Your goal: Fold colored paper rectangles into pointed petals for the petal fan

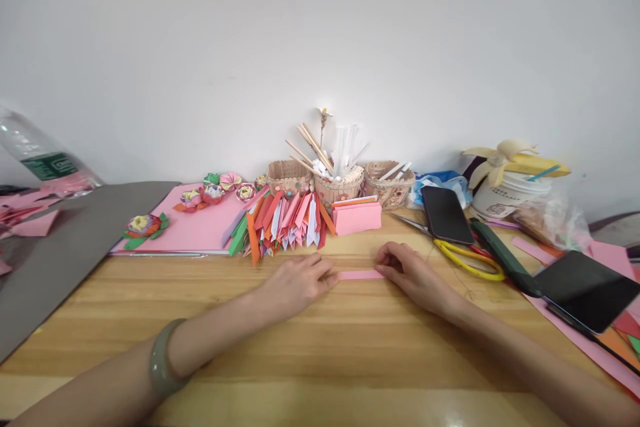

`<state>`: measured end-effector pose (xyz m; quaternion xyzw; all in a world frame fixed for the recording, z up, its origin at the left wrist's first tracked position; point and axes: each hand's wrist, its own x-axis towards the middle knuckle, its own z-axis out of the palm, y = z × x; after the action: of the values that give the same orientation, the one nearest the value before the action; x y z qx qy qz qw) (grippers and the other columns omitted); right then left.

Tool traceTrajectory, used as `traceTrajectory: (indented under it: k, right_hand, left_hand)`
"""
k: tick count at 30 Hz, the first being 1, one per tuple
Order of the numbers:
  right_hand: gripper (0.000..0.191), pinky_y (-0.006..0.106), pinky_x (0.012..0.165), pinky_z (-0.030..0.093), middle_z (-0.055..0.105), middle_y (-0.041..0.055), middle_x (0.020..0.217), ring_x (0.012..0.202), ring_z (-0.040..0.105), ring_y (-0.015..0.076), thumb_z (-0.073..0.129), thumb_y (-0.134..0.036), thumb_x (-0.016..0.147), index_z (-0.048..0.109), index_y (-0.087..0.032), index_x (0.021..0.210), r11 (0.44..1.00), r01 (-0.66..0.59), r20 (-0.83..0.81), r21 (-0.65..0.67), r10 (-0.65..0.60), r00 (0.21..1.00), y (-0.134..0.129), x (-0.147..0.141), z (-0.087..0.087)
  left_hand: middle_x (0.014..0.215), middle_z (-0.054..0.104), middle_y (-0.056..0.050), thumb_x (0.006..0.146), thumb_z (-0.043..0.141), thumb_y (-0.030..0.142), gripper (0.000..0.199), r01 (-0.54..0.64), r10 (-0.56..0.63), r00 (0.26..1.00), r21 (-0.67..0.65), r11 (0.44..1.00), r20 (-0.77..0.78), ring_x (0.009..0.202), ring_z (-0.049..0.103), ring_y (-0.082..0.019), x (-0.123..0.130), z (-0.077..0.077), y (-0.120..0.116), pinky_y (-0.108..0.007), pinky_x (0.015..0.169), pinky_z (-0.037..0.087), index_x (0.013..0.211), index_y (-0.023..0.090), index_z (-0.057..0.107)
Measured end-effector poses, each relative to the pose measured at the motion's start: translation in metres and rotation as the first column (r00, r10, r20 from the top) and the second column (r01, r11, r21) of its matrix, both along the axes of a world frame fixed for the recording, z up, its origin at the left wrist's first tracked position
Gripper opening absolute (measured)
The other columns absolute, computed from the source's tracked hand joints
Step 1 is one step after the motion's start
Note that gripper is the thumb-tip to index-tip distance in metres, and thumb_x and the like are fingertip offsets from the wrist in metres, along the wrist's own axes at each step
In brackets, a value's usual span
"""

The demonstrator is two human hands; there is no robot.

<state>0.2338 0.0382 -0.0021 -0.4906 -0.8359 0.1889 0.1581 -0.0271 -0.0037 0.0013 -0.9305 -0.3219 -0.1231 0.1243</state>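
A narrow pink paper strip [361,275] lies level between my two hands, just above or on the wooden table [300,347]. My left hand [301,282] pinches its left end, with a green bangle [165,358] on that forearm. At the strip's right end, the thumb and fingers of my right hand [409,275] close on it. Behind the strip stands a small stack of pink folded papers [357,218], and to its left is a heap of folded coloured paper pieces [285,220].
Woven baskets [340,188] with sticks stand near the wall. Paper flowers [145,225] rest on pink sheets [170,230] at left. At right lie yellow-handled scissors [470,263], a phone [447,215], a green cutter [505,259], a black tablet-like object [587,288] and a cup [507,197].
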Motion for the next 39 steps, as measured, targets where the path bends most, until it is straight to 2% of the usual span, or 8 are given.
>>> traceTrajectory:
  k: [7,11,19,24,28,31,35,39]
  right_hand:
    - [0.026,0.039,0.078,0.052,0.06,0.0067,0.112,0.092,0.061,0.0186,0.054,-0.032,0.092,0.057,-0.017,0.112,0.997,-0.069,-0.108,-0.024,0.066,0.992,-0.005,0.008,0.013]
    - [0.023,0.039,0.079,0.051,0.062,0.0056,0.107,0.091,0.061,0.0181,0.054,-0.033,0.092,0.059,-0.016,0.106,0.999,-0.038,-0.172,-0.013,0.035,0.985,-0.008,0.009,0.012]
    - [0.025,0.035,0.075,0.051,0.068,0.0051,0.087,0.082,0.063,0.0202,0.045,-0.037,0.09,0.062,-0.019,0.086,1.0,0.009,-0.21,-0.001,-0.009,0.978,-0.007,0.003,0.017]
    - [0.024,0.035,0.075,0.051,0.069,0.0056,0.089,0.084,0.064,0.0223,0.046,-0.038,0.088,0.064,-0.022,0.086,1.0,0.019,-0.221,0.023,-0.014,0.975,-0.001,0.004,0.024]
    - [0.024,0.035,0.076,0.05,0.069,0.0053,0.091,0.086,0.063,0.0224,0.046,-0.039,0.087,0.064,-0.023,0.089,0.997,0.021,-0.245,0.072,-0.003,0.97,0.013,0.005,0.028]
    - [0.024,0.035,0.071,0.05,0.069,0.0049,0.086,0.079,0.063,0.0224,0.046,-0.04,0.086,0.063,-0.024,0.088,0.993,0.024,-0.258,0.112,0.005,0.966,0.025,0.003,0.034]
    - [0.024,0.038,0.073,0.05,0.068,0.007,0.09,0.081,0.063,0.0235,0.045,-0.04,0.086,0.062,-0.023,0.089,0.986,0.026,-0.276,0.162,0.02,0.961,0.036,-0.002,0.041]
    - [0.026,0.04,0.076,0.051,0.066,0.0099,0.099,0.086,0.063,0.0236,0.043,-0.039,0.087,0.058,-0.022,0.099,0.984,0.035,-0.289,0.175,0.018,0.957,0.038,-0.01,0.039]
  left_hand:
    - [0.094,0.06,-0.005,0.094,0.047,0.017,0.013,-0.02,0.02,0.999,0.02,1.0,0.028,0.087,0.058,-0.018,0.001,-0.002,-0.003,-0.025,0.065,0.049,0.099,0.015,0.059]
    - [0.088,0.062,-0.006,0.091,0.054,0.021,0.01,-0.066,0.065,0.997,0.026,0.997,0.033,0.084,0.06,-0.019,0.004,0.0,-0.005,-0.029,0.07,0.051,0.09,0.014,0.061]
    - [0.078,0.065,-0.006,0.082,0.058,0.003,0.007,-0.13,0.132,0.991,0.041,0.991,-0.026,0.076,0.063,-0.019,0.021,0.008,0.0,-0.026,0.06,0.051,0.084,0.01,0.06]
    - [0.078,0.065,-0.006,0.083,0.055,0.01,0.007,-0.272,0.269,0.96,0.034,0.962,0.073,0.075,0.063,-0.02,0.007,0.029,-0.011,-0.03,0.065,0.052,0.081,0.015,0.06]
    - [0.076,0.067,-0.007,0.088,0.046,0.018,0.016,-0.515,0.506,0.843,0.008,0.857,0.182,0.068,0.063,-0.021,-0.02,0.059,-0.004,-0.028,0.057,0.048,0.084,0.015,0.061]
    - [0.059,0.063,-0.002,0.09,0.047,0.025,0.029,-0.616,0.613,0.763,-0.057,0.786,0.207,0.054,0.059,-0.018,-0.039,0.078,0.013,-0.026,0.053,0.044,0.065,0.018,0.061]
    - [0.083,0.068,-0.006,0.093,0.042,0.035,0.032,-0.648,0.647,0.706,-0.104,0.754,0.289,0.083,0.063,-0.024,-0.059,0.085,0.032,-0.033,0.07,0.048,0.08,0.019,0.067]
    - [0.116,0.06,-0.008,0.094,0.041,0.024,0.027,-0.628,0.637,0.666,-0.169,0.759,0.388,0.116,0.049,-0.025,-0.082,0.066,0.044,-0.04,0.097,0.04,0.11,0.017,0.061]
